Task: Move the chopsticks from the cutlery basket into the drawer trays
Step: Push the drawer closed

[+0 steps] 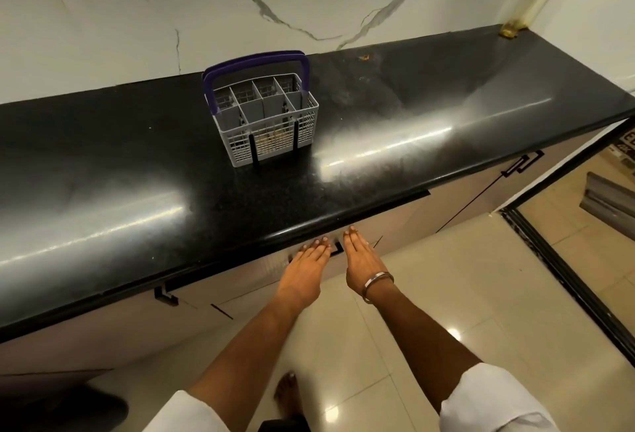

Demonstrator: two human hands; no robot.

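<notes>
1. Down low, both hands reach flat toward the drawer front point(371, 225): left hand point(309, 265) and right hand point(360, 261), fingers straight, holding nothing, fingertips at the black handle point(336, 248).
2. Farther back, the cutlery basket point(264, 122) stands upright on the black surface point(137, 174), well apart from the hands.
3. Chopsticks are hard to make out through its mesh; the surface's edge hides the drawer's top.

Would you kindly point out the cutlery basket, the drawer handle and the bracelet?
cutlery basket point(275, 137): head view, front mesh wall.
drawer handle point(336, 248): head view, black bar between the hands.
bracelet point(377, 278): head view, metal band at the wrist.
</notes>
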